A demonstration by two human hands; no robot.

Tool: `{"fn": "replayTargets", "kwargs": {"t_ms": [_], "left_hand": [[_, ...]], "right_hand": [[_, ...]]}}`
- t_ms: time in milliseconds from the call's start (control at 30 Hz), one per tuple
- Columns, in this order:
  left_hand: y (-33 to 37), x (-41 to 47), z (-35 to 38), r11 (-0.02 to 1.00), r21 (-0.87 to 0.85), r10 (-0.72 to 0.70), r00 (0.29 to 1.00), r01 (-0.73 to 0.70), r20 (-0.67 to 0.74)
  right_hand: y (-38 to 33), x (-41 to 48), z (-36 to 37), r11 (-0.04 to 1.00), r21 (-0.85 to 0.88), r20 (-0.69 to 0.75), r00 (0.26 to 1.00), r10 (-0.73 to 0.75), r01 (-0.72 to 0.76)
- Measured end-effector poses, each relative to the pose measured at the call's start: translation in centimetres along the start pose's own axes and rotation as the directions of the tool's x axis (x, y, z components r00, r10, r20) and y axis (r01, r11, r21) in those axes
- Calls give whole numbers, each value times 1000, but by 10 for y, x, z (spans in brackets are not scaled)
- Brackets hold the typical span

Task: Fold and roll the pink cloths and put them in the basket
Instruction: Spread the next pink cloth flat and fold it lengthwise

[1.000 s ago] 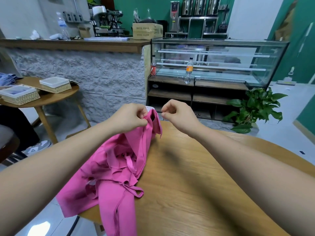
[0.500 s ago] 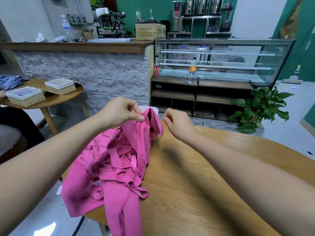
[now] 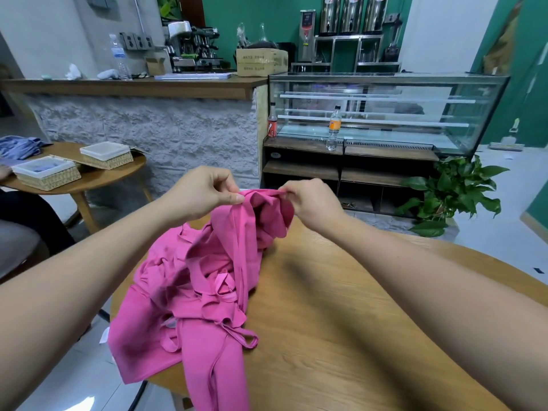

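Pink cloth (image 3: pixel 207 277) heaped at left edge of wooden surface (image 3: pixel 341 321), top edge lifted. Right hand (image 3: pixel 311 203), free half second ago, now brought to cloth beside left hand (image 3: pixel 204 194); edge pinched by fingers (image 3: pixel 231 198) of both. Opening-out for fold judged just begun

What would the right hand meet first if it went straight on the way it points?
The right hand points left along the pink cloth edge it pinches, so it would likely meet the left hand, pinching the same edge, first; depth is unclear.

crumpled pink cloths (image 3: pixel 204 280) heaped, draping table's left edge
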State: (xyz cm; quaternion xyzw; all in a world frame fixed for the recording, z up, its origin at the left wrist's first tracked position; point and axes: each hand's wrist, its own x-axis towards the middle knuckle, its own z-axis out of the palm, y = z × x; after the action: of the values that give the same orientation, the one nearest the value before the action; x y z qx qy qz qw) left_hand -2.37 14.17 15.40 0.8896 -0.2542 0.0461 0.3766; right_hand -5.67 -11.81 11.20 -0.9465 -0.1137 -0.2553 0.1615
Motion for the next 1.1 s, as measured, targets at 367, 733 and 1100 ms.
{"fn": "replayTargets", "kwargs": {"t_ms": [367,733,1100], "left_hand": [[18,35,-36,933,355,103,896,64,-432],[29,44,-57,977,-202,-56,843,-63,-535],[55,33,-57,928,354,248,900,-114,-360]], "right_hand": [[-36,70,-84,989,25,-285,949,-134,147],[-41,81,-115,983,125,-367,927,-82,136],[-23,90,-162,994,-53,-398,911,-110,97]]}}
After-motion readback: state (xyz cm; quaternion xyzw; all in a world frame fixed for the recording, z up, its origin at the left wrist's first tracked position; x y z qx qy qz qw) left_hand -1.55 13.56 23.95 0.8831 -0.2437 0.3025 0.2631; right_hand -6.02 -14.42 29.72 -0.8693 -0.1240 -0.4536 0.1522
